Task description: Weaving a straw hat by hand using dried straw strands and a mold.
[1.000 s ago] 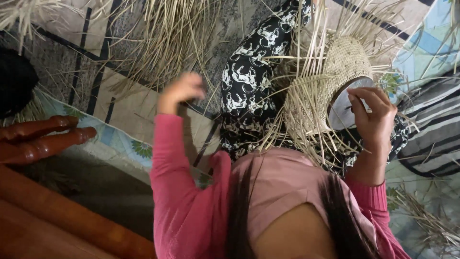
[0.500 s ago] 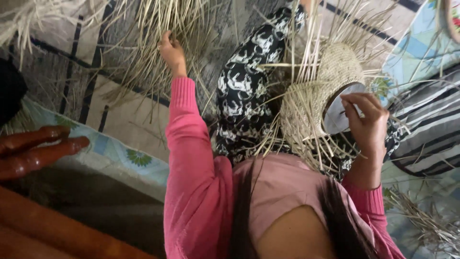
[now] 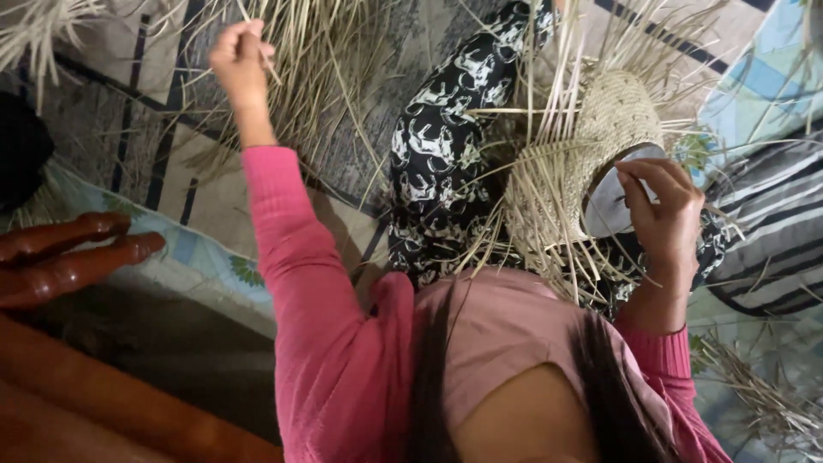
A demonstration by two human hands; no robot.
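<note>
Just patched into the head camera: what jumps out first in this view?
The half-woven straw basket at centre right, loose strands bristling from it, with the right hand gripping its rim. At upper left, the left hand, on a pink-sleeved arm, pinches strands from the pile of dry straw spread over the patterned mat. Between them lies a leg in black-and-white patterned trousers.

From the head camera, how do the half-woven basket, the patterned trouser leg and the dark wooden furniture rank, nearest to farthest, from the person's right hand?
Measured from the right hand:
1. Basket: the hand is touching its rim, at the picture's right.
2. Trouser leg: left of the basket, in the middle.
3. Wooden furniture: far across, at the left edge.
</note>
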